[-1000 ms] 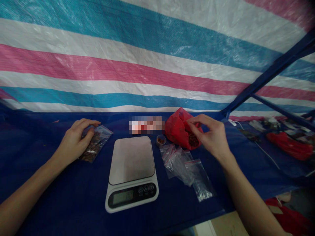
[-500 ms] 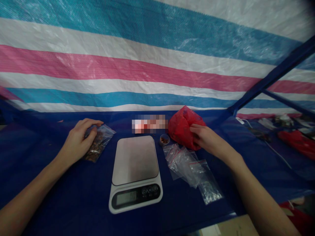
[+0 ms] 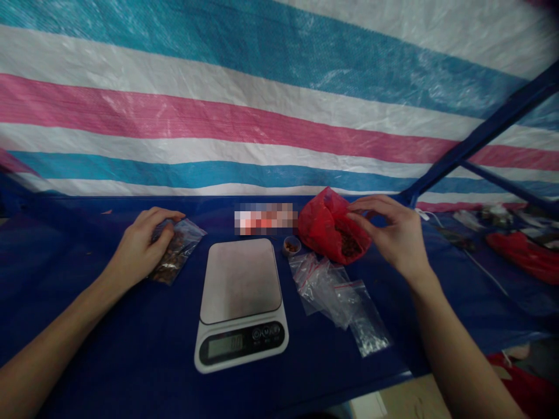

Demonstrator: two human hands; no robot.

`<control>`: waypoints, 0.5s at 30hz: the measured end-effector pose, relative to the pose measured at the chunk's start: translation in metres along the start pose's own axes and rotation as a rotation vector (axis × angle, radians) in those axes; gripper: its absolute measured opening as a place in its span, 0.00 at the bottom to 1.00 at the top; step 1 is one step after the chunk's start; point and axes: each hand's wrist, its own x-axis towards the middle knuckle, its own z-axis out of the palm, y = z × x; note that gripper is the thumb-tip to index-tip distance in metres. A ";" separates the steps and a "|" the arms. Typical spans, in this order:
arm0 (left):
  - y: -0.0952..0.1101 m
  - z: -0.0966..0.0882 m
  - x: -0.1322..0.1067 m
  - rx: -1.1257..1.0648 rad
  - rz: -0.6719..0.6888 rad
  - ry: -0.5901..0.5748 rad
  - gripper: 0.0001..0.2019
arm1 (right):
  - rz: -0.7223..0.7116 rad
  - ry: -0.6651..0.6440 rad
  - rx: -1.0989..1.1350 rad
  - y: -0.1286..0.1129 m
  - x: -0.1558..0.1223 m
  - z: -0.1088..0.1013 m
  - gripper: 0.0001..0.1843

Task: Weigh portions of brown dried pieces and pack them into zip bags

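My left hand (image 3: 142, 244) rests on the blue table with its fingers curled over a small clear zip bag (image 3: 177, 256) filled with brown pieces. My right hand (image 3: 395, 233) hovers at the mouth of an open red plastic bag (image 3: 327, 224) that holds more brown pieces; its thumb and fingers are pinched together, and what they hold is too small to make out. A white kitchen scale (image 3: 240, 299) with a bare grey platform stands between my hands.
Several clear zip bags (image 3: 338, 291) lie right of the scale. A small cup (image 3: 291, 246) of brown pieces stands beside the red bag. A striped tarp wall (image 3: 262, 116) closes the back. Red bags and a cable lie on the far right table (image 3: 515, 256).
My right hand went down into the red bag, then rose out of it again with its fingers pinched. My left hand stayed on the filled zip bag.
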 end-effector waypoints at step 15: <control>0.001 0.001 0.000 -0.013 0.012 0.009 0.18 | -0.078 -0.135 0.400 -0.046 -0.015 0.078 0.07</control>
